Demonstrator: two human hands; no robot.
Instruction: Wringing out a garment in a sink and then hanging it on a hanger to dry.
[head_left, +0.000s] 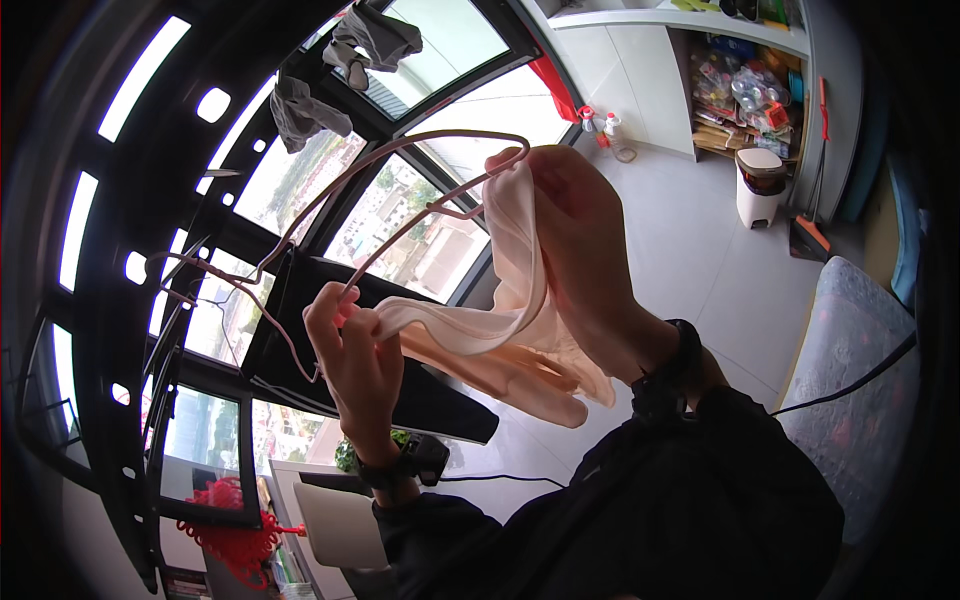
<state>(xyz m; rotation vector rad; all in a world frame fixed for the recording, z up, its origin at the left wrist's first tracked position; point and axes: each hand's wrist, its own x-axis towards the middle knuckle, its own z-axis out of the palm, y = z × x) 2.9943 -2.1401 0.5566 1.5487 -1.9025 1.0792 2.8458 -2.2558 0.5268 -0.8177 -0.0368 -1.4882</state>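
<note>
My left hand (352, 352) grips the lower part of a pink clothes hanger (330, 184) together with one edge of a pale peach garment (487, 330). Higher up, at the hanger's other end, my right hand (574, 240) pinches the garment's band beside the bent wire. Between both hands the band sags in a curve, and the rest of the cloth hangs below it. The hanger's hook end reaches left towards a dark drying rack (112, 225). My right fingertips are partly hidden by the hand itself.
Grey garments (375, 37) hang at the top, near the windows. Black cloth (300, 322) hangs behind my left hand. A white bin (757, 187), a dustpan (810, 236) and bottles (619, 139) stand on the floor. A chair (337, 525) stands below, a covered mattress (847, 390) at right.
</note>
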